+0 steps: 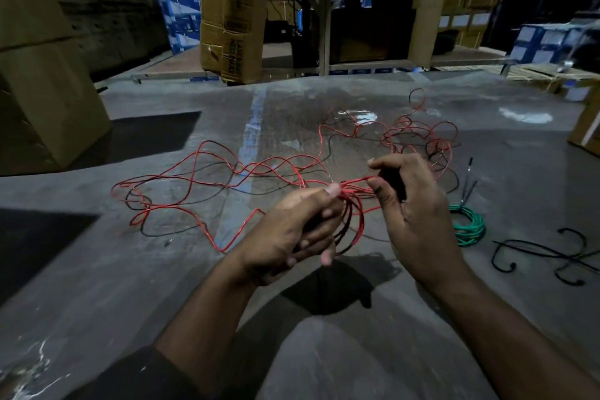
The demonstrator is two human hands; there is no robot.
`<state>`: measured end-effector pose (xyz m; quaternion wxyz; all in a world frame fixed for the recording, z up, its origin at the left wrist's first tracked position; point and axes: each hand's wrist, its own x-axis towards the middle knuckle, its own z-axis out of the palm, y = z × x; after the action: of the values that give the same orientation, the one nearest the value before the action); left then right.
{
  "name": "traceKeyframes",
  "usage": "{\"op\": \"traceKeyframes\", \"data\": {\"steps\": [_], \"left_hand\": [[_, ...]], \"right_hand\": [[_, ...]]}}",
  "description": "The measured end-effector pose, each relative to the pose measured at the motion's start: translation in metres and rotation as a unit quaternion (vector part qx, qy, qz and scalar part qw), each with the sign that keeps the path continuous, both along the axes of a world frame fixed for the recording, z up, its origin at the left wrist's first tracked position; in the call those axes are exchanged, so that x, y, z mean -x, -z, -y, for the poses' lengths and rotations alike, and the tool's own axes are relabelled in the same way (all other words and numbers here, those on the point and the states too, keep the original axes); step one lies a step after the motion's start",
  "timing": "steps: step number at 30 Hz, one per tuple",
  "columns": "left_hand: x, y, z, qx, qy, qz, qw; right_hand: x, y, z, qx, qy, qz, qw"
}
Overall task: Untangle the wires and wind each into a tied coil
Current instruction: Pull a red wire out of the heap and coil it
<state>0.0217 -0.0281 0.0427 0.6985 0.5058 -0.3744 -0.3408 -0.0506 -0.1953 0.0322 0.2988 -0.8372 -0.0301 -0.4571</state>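
Head: red wire [227,178] pinched betw. both hands' fingers [334,189].

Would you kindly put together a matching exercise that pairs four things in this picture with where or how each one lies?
Things:
1. green wire coil
2. red and black wire tangle
3. black wire
4. left hand

States:
A. sprawled loose across the floor ahead of the hands
B. wound up on the floor, just right of the right hand
C. gripping a few wound red and black loops
D. lying in curls on the floor at the far right, not coiled

Pairs: 1-B, 2-A, 3-D, 4-C
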Motion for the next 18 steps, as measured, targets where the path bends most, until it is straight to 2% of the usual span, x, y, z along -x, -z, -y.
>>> {"op": "traceKeyframes", "data": {"steps": [3, 5, 7, 10, 12, 15, 16, 18], "left_hand": [[-0.006, -0.001, -0.001, 0.067, 0.005, -0.080, 0.995], [-0.009, 0.000, -0.001, 0.094, 0.015, -0.127, 0.987], [-0.011, 0.000, -0.002, 0.133, 0.036, -0.184, 0.973], [-0.020, -0.003, -0.009, 0.220, 0.066, -0.243, 0.943], [-0.031, -0.006, -0.018, 0.277, 0.055, -0.259, 0.924], [-0.044, -0.007, -0.033, 0.327, 0.016, -0.280, 0.903], [-0.045, -0.007, -0.036, 0.333, 0.001, -0.284, 0.899], [-0.047, -0.006, -0.038, 0.336, -0.050, -0.290, 0.894]], "right_hand": [[-0.002, 0.002, 0.000, 0.042, 0.002, -0.057, 0.998], [-0.005, 0.007, 0.002, 0.152, 0.066, -0.093, 0.982], [-0.009, 0.010, 0.008, 0.187, 0.112, -0.134, 0.967], [-0.015, 0.021, 0.022, 0.106, 0.136, -0.198, 0.965], [-0.020, 0.028, 0.033, -0.002, 0.117, -0.226, 0.967], [-0.022, 0.024, 0.034, -0.189, 0.032, -0.221, 0.956], [-0.021, 0.021, 0.031, -0.217, 0.011, -0.217, 0.952], [-0.016, 0.015, 0.023, -0.208, -0.004, -0.188, 0.960]]}}
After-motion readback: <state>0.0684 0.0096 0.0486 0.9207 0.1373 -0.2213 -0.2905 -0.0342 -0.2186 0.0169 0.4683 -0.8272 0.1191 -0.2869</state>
